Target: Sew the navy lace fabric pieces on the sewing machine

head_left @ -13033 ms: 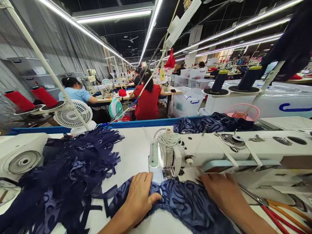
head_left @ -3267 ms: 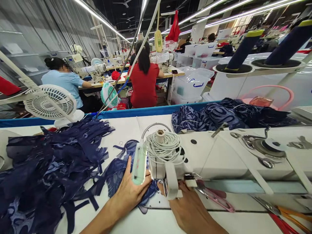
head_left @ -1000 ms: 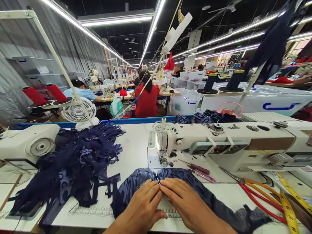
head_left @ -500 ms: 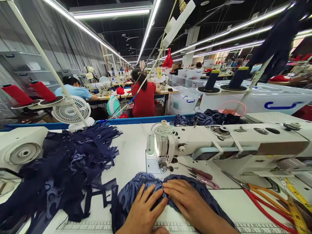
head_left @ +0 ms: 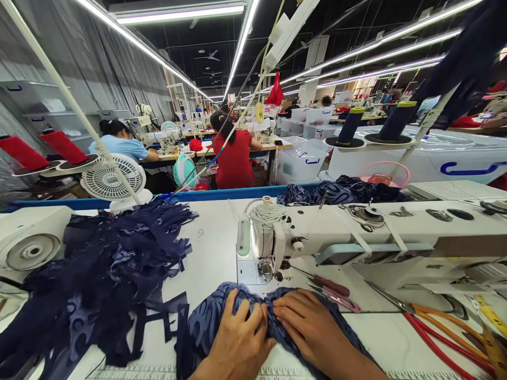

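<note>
2 hands press 1 blue lace piece flat at 6 o'clock, just before 1 sewing machine. The left hand lies palm down, fingers spread; the right hand lies palm down, fingers together. Neither grips. 1 navy fabric pile sits at 9 o'clock; 2 red thread cones at 10.

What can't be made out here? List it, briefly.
Head view only:
- Fabric piece: its middle is covered by the left hand and right hand; whether they pinch it cannot be told.
- Needle of the sewing machine: too small, hidden behind the machine's head.
- Scissors: handles cut off by the right edge.
- Dark fabric pile: runs off the bottom left edge.
</note>
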`<state>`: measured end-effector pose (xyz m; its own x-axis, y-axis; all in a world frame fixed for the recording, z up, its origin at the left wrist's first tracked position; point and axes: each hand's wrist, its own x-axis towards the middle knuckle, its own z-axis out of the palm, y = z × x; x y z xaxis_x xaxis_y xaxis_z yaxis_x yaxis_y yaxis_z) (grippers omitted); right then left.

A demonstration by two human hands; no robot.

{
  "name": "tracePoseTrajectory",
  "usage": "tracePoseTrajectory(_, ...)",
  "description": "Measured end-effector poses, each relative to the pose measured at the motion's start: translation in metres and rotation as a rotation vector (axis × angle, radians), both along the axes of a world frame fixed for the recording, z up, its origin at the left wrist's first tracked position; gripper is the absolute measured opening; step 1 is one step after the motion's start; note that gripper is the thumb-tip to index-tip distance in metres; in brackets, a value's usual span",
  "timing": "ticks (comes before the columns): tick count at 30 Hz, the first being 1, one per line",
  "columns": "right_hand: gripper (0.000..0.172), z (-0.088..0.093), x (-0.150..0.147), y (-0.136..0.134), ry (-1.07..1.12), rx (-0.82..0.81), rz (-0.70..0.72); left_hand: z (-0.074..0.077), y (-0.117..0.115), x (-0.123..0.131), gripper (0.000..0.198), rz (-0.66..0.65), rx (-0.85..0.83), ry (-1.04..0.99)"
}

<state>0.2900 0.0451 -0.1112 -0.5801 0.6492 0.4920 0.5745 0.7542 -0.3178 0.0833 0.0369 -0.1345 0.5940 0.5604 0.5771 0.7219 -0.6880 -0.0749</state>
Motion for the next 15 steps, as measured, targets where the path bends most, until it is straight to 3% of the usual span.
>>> tracePoseTrajectory(4, 0.030, -0.002, 0.005, 0.000, -0.116, -0.021, -0.029, -0.002, -0.003, 0.004, 0.034, 0.012, 0.058, 0.006)
tracePoseTrajectory(15, 0.031, 0.010, 0.008, 0.001, -0.265, -0.050, -0.053, 0.012, -0.006, 0.010, 0.028, 0.037, 0.087, -0.049)
